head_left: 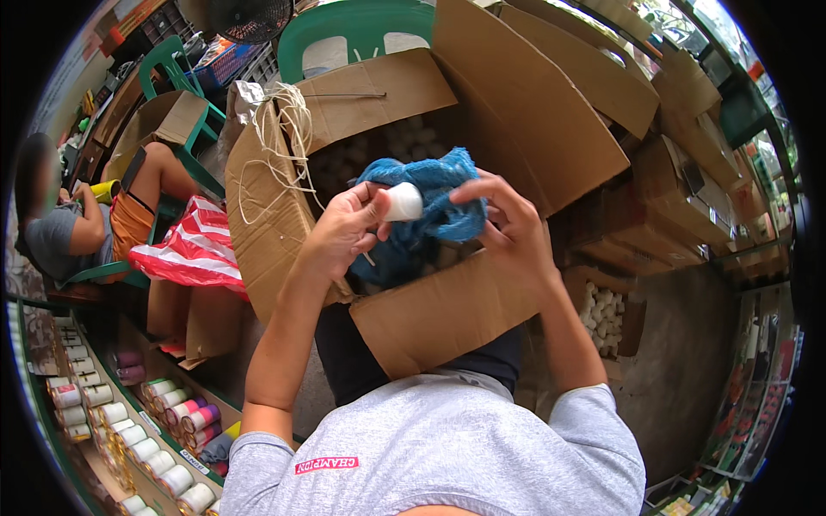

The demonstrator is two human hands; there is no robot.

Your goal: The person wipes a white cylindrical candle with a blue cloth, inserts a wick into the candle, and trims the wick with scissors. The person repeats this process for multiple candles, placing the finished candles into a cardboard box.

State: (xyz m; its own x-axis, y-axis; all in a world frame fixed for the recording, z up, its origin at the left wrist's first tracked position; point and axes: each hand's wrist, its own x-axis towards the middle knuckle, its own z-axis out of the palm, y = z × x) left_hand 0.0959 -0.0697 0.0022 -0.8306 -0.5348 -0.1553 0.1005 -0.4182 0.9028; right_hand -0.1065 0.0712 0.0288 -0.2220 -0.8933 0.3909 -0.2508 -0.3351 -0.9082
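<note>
My left hand (351, 222) is closed around a small white thread spool (404, 202), held between thumb and fingers over an open cardboard box (447, 314). Behind the spool lies a bundle of blue netting or mesh cloth (434, 176), spilling down into the box. At the bundle's right side is my right hand (512, 215), its fingers bent and apart. The right index finger overlaps the blue bundle; whether it touches is unclear. Several white spools (409, 136) fill the box's shadowed inside.
White string (292, 129) hangs over the left flap. At left, a person (77, 224) sits near a red-and-white striped bag (198, 245). Shelved thread cones (142, 447) stand lower left. A box of small white pieces (605, 318) sits right, below stacked cartons (637, 224).
</note>
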